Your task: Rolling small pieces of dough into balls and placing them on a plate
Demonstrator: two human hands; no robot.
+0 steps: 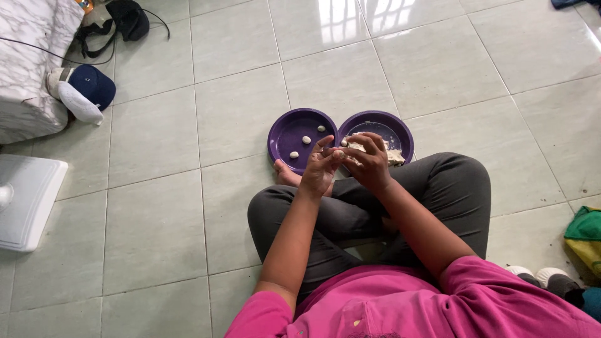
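Head view: dough shaped over two purple plates

Head view shows a tiled floor (156, 219) seen from above. A dark blue cap (87, 91) is seen far off to the left, next to a marble-patterned block (31, 56). A black bag (128, 19) is seen behind it. A white flat stand (25, 200) is set at the left edge. Nothing is placed between the hands and the plates.

Two purple plates are set side by side, touching. Three small white dough balls (306, 140) are kept in the left plate (282, 131). A lump of pale dough (394, 156) is kept in the right plate (400, 128).

Both hands are held up just over the plates, above crossed legs (438, 188). A small bit of dough (344, 152) is pinched by the fingertips of the left hand (319, 169). The right hand (369, 164) is curled, and its fingers are pressed on the same bit.
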